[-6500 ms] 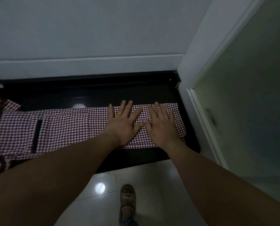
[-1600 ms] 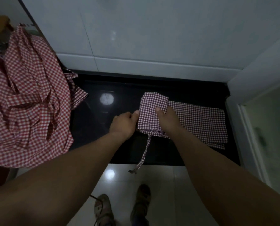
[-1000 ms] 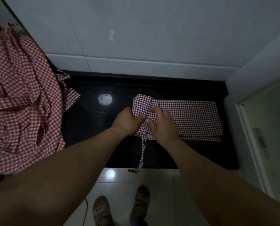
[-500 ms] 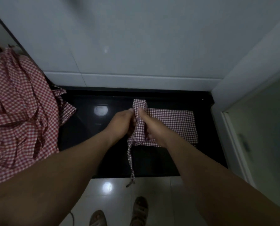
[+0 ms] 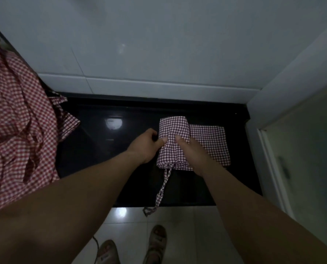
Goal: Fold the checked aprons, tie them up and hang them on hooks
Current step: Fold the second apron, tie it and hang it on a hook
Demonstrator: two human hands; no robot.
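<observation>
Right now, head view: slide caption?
Both hands, left hand and right hand, roll a folded checked apron on a black counter, tie strap dangling.

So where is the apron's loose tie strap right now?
In the head view, the tie strap trails from the near left corner of the rolled apron, between the forearms, over the black counter's front edge.
</observation>
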